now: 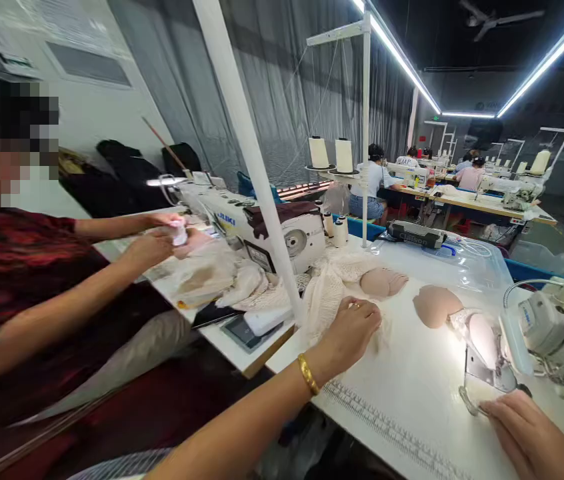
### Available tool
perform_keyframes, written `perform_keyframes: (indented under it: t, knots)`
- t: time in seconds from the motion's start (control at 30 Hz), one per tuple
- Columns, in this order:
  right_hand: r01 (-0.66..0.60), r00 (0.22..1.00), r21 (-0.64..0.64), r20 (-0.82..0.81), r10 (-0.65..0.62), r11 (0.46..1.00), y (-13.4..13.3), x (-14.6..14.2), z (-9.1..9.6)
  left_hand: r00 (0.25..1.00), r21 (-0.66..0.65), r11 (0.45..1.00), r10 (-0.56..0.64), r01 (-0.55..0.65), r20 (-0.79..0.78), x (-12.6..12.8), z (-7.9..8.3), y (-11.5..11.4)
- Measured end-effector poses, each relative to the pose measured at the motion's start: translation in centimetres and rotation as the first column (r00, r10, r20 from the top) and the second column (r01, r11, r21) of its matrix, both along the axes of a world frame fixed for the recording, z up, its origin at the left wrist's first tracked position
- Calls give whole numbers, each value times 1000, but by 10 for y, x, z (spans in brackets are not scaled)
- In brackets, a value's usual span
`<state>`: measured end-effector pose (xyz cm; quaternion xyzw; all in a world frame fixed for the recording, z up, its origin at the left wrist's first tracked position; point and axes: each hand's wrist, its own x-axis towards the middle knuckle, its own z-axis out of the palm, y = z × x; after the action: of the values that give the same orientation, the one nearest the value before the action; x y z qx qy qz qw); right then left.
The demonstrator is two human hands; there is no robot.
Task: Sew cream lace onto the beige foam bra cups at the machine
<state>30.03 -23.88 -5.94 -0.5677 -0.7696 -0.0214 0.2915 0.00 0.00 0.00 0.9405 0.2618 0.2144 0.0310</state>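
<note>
My left hand (349,333), with a gold bangle at the wrist, reaches across the white sewing table (412,393) and closes its fingers on a pile of cream lace fabric (329,287). My right hand (529,437) lies at the table's near right edge, fingers curled down on the surface near the presser foot of my sewing machine (557,333). A beige bra cup piece (437,307) with a lace-edged cup (479,337) lies under the machine's lamp. A stack of beige cups (383,282) sits behind the lace.
A co-worker in a dark red top sits at the left, both hands (165,240) on pale fabric at a white Juki machine (262,230). A white pole (247,147) and thread-cone stand (332,157) rise between the tables. More workers sit at distant machines.
</note>
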Motion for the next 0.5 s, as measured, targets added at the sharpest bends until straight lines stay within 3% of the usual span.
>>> perform_keyframes:
  t: [0.1,0.17,0.27,0.37,0.43,0.5]
  knots:
    - [66,992,39,-114,-61,997,-3,-49,25,986,-199,969,-132,150,99,22,20,-20]
    - [156,947,-43,-277,-162,987,1,-76,38,957,-356,888,-259,290,133,37,30,-34]
    - [191,784,-237,-547,-293,953,13,-96,43,894,-583,687,-407,434,185,58,32,-49]
    - [192,658,-367,-640,-396,910,19,-87,35,895,-803,433,-363,409,260,68,15,-50]
    - [225,643,-440,-604,-472,869,15,-74,29,906,-892,275,-333,360,263,68,-1,-45]
    - [248,705,-469,-512,-490,847,9,-63,28,918,-917,231,-311,325,247,65,-15,-41]
